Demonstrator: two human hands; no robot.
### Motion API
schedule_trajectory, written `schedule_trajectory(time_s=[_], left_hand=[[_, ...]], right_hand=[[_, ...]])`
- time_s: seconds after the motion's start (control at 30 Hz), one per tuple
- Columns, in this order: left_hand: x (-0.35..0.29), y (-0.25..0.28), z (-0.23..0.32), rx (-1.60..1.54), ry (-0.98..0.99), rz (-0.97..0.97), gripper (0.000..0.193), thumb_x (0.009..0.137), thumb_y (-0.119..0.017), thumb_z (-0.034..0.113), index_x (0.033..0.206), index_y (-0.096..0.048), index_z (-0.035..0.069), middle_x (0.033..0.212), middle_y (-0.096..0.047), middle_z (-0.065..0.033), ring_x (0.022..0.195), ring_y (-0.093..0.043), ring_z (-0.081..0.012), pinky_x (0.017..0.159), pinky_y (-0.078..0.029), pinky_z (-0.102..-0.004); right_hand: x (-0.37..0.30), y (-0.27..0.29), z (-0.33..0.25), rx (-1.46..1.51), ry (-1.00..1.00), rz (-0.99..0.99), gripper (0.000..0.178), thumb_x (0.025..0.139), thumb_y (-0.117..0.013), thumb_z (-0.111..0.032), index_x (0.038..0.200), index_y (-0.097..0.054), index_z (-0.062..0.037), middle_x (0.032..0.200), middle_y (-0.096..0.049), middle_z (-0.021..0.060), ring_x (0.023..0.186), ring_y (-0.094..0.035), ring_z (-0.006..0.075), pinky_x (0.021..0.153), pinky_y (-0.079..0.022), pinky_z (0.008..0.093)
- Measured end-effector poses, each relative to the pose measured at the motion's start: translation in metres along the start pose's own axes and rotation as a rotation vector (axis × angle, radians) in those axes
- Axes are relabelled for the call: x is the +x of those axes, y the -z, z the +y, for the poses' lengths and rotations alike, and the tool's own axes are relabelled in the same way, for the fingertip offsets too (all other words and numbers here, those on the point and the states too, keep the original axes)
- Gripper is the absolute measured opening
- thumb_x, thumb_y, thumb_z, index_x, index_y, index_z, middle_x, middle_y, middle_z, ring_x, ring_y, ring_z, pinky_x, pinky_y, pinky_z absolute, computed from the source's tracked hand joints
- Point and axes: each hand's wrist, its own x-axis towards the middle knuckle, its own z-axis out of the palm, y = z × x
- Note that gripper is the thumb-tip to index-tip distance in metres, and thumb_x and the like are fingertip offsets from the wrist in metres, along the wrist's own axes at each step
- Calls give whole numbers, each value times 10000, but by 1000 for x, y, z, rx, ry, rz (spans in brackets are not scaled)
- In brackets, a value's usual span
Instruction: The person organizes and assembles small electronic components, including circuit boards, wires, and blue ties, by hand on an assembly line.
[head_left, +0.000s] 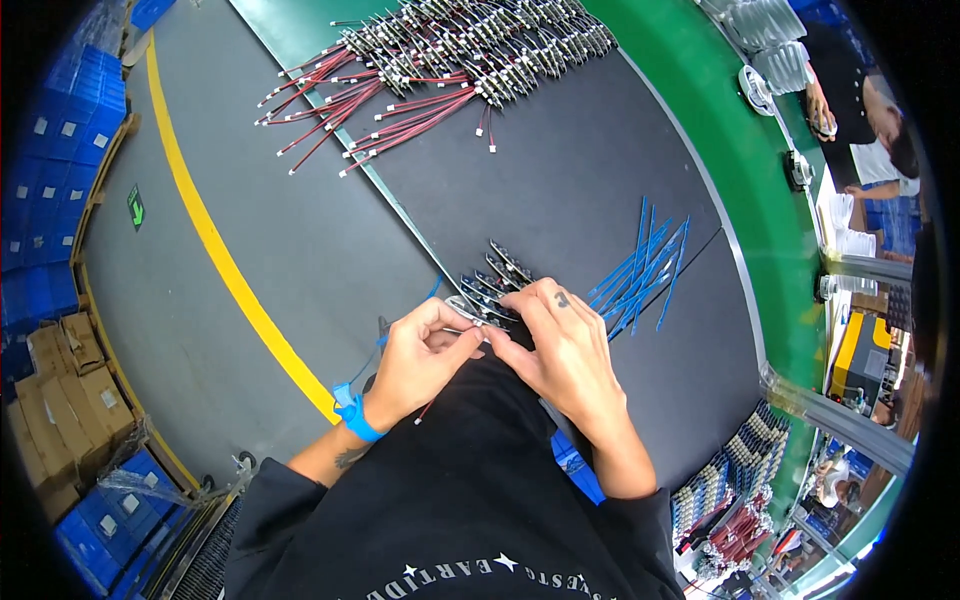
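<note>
Close to my body, my left hand (425,350) pinches a small circuit board (463,308) between thumb and fingers. My right hand (560,340) meets it there, thumb and forefinger closed at the board's near end, where a small white part (480,322) shows. The fingers hide much of the board. Below my left hand a thin red lead (425,409) with a white plug sticks out. Just beyond my fingertips several dark boards (508,265) lie in a row on the black mat (520,190). A blue wrist strap (357,415) with a cord circles my left wrist.
Thin blue strips (650,262) lie on the mat at right. Many boards with red-black leads (470,50) fill the far end; more boards (740,460) stand lower right. A green conveyor (690,110) runs along the right, with a co-worker (850,110) beyond. Blue boxes (60,160) are stacked left.
</note>
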Motion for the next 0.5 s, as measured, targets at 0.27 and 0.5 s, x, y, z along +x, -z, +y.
schedule_trajectory(time_s=[0.27,0.5], left_hand=[[-2,5,-5,-126,5,-84,113,875,-653,-8,907,-548,-37,948,-650,-99,832,-668,-142,748,-573,-266],[-3,2,-2,-110,88,7,139,869,-662,1,920,-540,-44,933,-651,-97,771,-666,-133,684,-569,-249]], right_hand=[[0,0,-5,4,-37,23,283,673,-778,-111,877,-619,2,812,-582,102,709,-604,282,628,-483,373],[-3,1,-6,-43,-43,-9,275,728,-761,-163,907,-615,-15,826,-538,93,743,-593,266,643,-476,378]])
